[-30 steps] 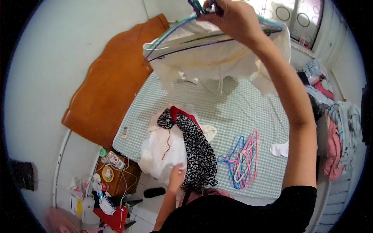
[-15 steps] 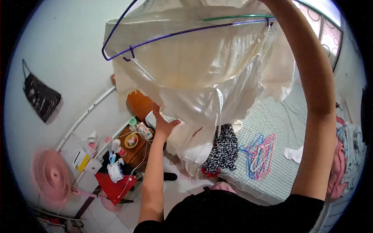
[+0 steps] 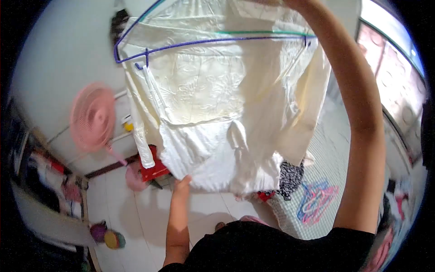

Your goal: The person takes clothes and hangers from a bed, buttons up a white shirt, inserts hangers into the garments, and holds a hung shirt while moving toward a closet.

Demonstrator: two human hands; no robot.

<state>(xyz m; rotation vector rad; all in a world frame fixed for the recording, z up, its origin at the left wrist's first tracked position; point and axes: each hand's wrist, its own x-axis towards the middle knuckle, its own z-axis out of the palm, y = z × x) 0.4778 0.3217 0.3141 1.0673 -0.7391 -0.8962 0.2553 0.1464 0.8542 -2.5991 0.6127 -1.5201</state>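
Observation:
A blue clothes hanger point(image 3: 195, 44) hangs in front of me, with a white camisole-like satin garment point(image 3: 213, 149) slung by its straps from the hanger's side hooks. Behind it a green clothes hanger point(image 3: 253, 32) carries a cream long-sleeved shirt point(image 3: 204, 86) with a raised pattern. My right hand point(image 3: 290, 2) is raised at the top edge, mostly cut off; the hangers are suspended below it, their hooks out of view. Low on the left, my left hand point(image 3: 182, 183) pinches the hem of the white garment.
Pink and blue hangers point(image 3: 315, 201) lie on the checked bed point(image 3: 290, 222), beside dark patterned cloth point(image 3: 290, 179). A pink fan point(image 3: 95, 115) stands at left near a red cloth point(image 3: 154, 165). Shelves with clothes point(image 3: 54, 181) line the far left, and a window point(image 3: 389, 59) is at right.
My view has turned left, bringing the shelves into sight. The hung garments have come along and now hang spread flat. My left hand has moved down from beside the cloth to its hem and closed there.

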